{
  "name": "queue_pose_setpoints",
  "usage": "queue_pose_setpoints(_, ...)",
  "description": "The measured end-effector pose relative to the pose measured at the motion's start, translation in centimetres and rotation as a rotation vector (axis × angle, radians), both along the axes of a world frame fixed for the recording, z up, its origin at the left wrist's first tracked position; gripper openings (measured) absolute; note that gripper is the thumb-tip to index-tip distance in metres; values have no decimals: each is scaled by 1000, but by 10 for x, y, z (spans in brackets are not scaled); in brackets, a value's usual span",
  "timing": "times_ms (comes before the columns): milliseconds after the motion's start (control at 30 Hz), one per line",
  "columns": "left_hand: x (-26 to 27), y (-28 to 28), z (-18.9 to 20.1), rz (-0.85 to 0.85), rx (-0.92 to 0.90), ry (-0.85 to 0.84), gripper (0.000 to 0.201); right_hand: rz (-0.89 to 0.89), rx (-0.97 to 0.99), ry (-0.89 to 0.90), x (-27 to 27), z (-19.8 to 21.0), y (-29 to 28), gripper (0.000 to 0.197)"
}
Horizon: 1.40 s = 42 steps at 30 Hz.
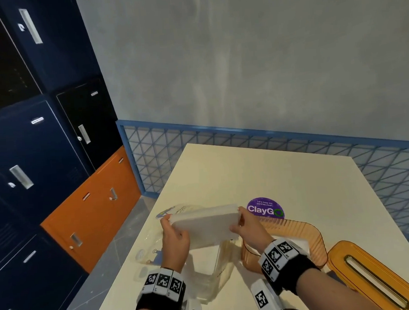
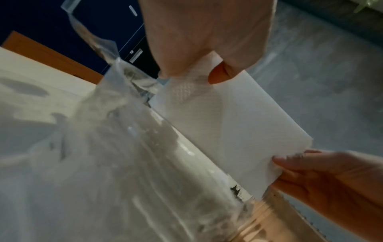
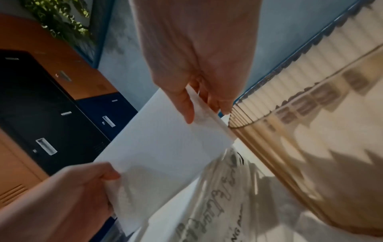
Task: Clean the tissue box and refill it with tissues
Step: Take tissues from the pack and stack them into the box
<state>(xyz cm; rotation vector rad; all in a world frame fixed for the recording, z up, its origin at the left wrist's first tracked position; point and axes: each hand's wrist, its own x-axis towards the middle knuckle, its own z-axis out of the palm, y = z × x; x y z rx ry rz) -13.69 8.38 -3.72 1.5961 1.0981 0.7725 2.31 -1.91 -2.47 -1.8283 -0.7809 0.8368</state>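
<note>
Left hand (image 1: 174,239) and right hand (image 1: 248,226) pinching opposite ends of white, embossed tissue stack (image 1: 204,223), being held above table (image 1: 260,170), beside open ribbed amber tissue box (image 1: 308,238).

You are holding the tissue stack (image 1: 204,223) above the worktop (image 1: 260,172), your left hand (image 1: 174,239) gripping its left end and your right hand (image 1: 248,228) its right end. The plastic wrapper (image 1: 210,273) is lying on the worktop beneath the stack. The tissue box (image 1: 308,234) is sitting just right of the wrapper, its lid (image 1: 374,276) lying further right. The sticker (image 1: 265,208) is lying behind the box. Lockers (image 1: 41,154) are standing left of the worktop.
</note>
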Motion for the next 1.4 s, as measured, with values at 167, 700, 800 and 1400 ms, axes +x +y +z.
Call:
queue_pose_setpoints(167,5,-6,10,-19,13,-52,43,-35,-5,-35,-1,9,3,27)
queue_pose_setpoints(700,120,-67,17,-500,141,320,48,-362,-326,-126,93,26,-116,11)
queue_pose_setpoints(800,133,-73,5,-620,305,490,47,-305,-554,-240,94,8,-116,16)
queue_pose_setpoints(1400,150,-98,0,-728,615,911,33,-71,-704,-816,61,-9,-96,40)
